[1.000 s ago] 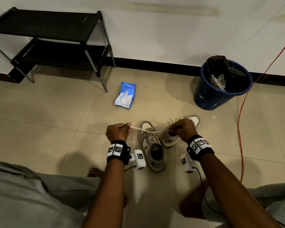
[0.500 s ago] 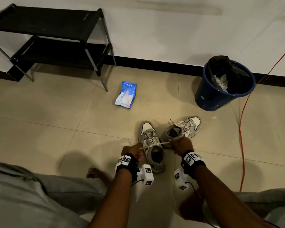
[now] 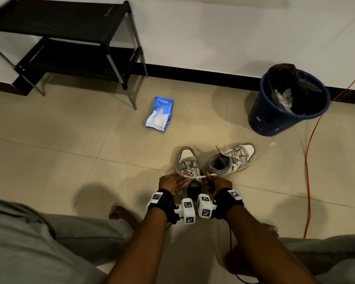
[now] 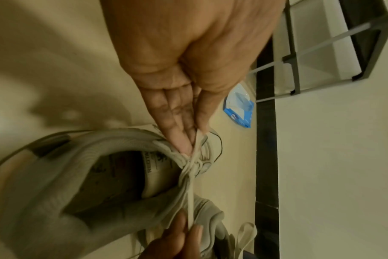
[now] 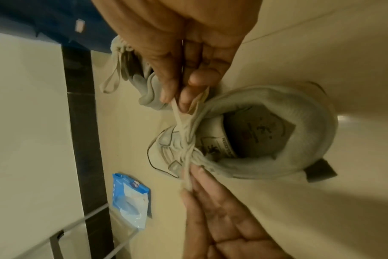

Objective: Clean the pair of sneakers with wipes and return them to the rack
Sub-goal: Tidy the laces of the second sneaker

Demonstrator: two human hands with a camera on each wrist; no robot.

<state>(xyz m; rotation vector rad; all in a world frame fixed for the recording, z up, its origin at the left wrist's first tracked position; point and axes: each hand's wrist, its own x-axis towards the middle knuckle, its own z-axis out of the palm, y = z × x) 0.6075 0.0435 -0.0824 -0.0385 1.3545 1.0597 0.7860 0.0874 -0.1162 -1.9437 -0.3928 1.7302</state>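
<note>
Two grey and white sneakers stand on the tiled floor. The nearer sneaker (image 3: pixel 188 162) points away from me, and the other sneaker (image 3: pixel 232 158) lies to its right, angled away. Both hands are at the nearer sneaker's collar. My left hand (image 3: pixel 179 177) pinches one end of its shoelace (image 3: pixel 195 177) between thumb and fingers (image 4: pixel 179 140). My right hand (image 3: pixel 208 177) pinches the other lace end (image 5: pixel 177 112). The lace runs taut between them through a knot (image 4: pixel 188 166) over the tongue. A blue wipes pack (image 3: pixel 160 113) lies beyond the sneakers.
A black two-shelf rack (image 3: pixel 59 37) stands against the wall at the back left. A blue bin (image 3: pixel 285 103) with a black liner and crumpled wipes is at the back right. An orange cable (image 3: pixel 307 160) runs down the floor on the right. My knees frame the bottom.
Both hands came toward me and closer together, from a wide pull above the shoes down to the nearer sneaker's collar. The lace between them is now short and taut.
</note>
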